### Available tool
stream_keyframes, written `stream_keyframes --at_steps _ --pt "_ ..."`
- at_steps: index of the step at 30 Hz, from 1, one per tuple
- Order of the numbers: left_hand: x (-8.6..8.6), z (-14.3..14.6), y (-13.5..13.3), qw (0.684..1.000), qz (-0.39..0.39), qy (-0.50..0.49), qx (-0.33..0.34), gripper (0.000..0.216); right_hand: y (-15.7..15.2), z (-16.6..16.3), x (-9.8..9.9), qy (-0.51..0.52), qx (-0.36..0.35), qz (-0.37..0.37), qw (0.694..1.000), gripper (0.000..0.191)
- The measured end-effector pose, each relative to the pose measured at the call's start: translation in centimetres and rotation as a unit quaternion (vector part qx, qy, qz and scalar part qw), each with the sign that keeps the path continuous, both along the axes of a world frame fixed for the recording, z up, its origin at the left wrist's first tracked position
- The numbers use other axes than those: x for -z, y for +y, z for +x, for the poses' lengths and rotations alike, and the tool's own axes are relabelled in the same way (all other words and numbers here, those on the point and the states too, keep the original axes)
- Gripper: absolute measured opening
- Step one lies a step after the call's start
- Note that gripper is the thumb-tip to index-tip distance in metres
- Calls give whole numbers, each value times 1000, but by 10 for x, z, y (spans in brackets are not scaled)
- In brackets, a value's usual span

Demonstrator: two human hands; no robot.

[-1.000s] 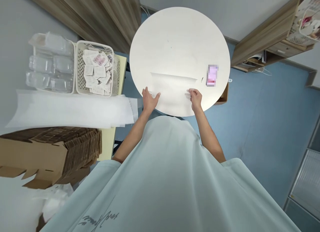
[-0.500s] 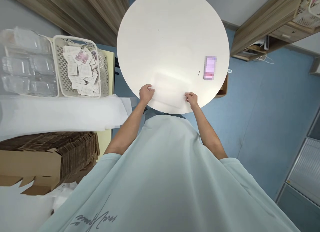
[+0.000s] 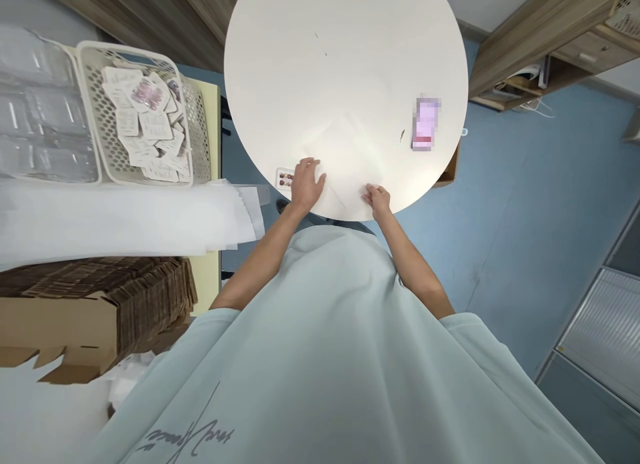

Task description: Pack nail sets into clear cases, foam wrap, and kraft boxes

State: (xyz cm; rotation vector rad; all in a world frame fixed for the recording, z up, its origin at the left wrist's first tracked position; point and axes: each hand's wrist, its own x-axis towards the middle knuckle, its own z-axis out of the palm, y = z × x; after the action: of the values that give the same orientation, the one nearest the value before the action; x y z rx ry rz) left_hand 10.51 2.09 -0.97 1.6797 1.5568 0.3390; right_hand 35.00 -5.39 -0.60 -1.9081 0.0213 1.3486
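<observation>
A thin white sheet of paper lies on the round white table near its front edge, tilted and creased. My left hand lies flat on the sheet's left part with fingers spread. A small card with dark dots peeks out just left of that hand. My right hand pinches the sheet's near right corner. A small pink and white object, blurred, rests on the right side of the table.
To the left, a perforated white basket holds several small white packets, next to clear plastic trays. Large white sheets and a stack of flat cardboard lie below them. Wooden shelving stands at right over blue floor.
The sheet has been folded smaller and turned. My left hand went from gripping its left edge to lying flat on it, and a small card now shows beside it.
</observation>
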Motion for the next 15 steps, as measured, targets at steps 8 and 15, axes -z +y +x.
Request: stream_keyframes --at_steps 8,15 --pt "8 32 -37 982 -88 15 168 68 -13 -21 5 29 -101 -6 994 36" --pt "7 19 -41 975 -82 24 206 40 -8 19 13 -70 -123 -4 990 26"
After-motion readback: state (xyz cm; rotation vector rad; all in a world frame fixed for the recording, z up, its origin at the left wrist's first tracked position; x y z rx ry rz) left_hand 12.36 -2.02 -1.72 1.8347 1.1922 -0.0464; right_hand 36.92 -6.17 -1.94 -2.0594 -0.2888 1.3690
